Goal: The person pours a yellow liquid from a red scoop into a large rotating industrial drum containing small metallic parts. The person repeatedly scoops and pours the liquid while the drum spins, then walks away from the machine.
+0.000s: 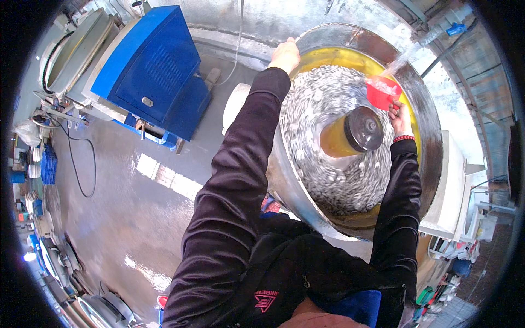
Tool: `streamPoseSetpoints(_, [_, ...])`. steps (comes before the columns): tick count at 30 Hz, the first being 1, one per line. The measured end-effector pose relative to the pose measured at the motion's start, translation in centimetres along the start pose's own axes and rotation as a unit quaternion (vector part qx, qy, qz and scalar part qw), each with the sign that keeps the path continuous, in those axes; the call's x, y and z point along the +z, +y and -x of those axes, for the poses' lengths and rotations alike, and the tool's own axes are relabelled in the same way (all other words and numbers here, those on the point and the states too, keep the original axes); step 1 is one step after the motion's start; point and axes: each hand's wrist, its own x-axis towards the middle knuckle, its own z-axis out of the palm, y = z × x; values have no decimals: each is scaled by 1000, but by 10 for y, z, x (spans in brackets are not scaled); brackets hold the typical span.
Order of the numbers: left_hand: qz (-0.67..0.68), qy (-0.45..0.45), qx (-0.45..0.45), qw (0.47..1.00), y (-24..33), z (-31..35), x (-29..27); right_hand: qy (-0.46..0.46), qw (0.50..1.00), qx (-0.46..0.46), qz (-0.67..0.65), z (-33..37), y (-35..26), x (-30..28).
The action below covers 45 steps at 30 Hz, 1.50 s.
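My right hand (399,115) grips a small red plastic cup (384,92) above the right side of a large round vibrating tub (432,117). Water (404,54) streams from a pipe at the upper right toward the cup. Around the tub's yellow-lined channel lie many small grey-white pieces (317,98), blurred by motion; their exact kind cannot be made out. A yellow post with a dark domed cap (365,129) rises from the tub's middle. At the far left of the tub, my left hand (286,54) is closed over the metal rim.
A blue machine cabinet (150,71) stands to the left on the wet grey floor (117,202). Behind it is a round grey machine (82,52). A blue valve (455,29) sits by the water pipe. Blue crates (48,164) are stacked at the far left.
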Motion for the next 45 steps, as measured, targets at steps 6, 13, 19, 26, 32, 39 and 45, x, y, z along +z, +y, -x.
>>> streamPoseSetpoints(6, [-8,2,3,1000,0,0,-1,46,800,-130,584,8,-10,-26])
streamPoseSetpoints(13, [-27,1,0,1000,-2,0,2,192,559,-267,762,20,-22,-37])
streamPoseSetpoints(19, [18,10,-9,1000,-4,-1,5,49,946,-143,289,17,-32,-17])
streamPoseSetpoints(26, [26,-4,-24,999,-1,1,3,-10,997,71,-19,4,-13,4])
streamPoseSetpoints(32, [43,-1,5,999,-3,0,4,-37,996,50,-65,2,-15,4])
streamPoseSetpoints(39, [45,13,-4,999,-3,0,6,-29,993,29,-107,9,-17,-5])
streamPoseSetpoints(45, [7,32,16,999,-7,-3,9,-31,989,16,-141,16,-9,-27])
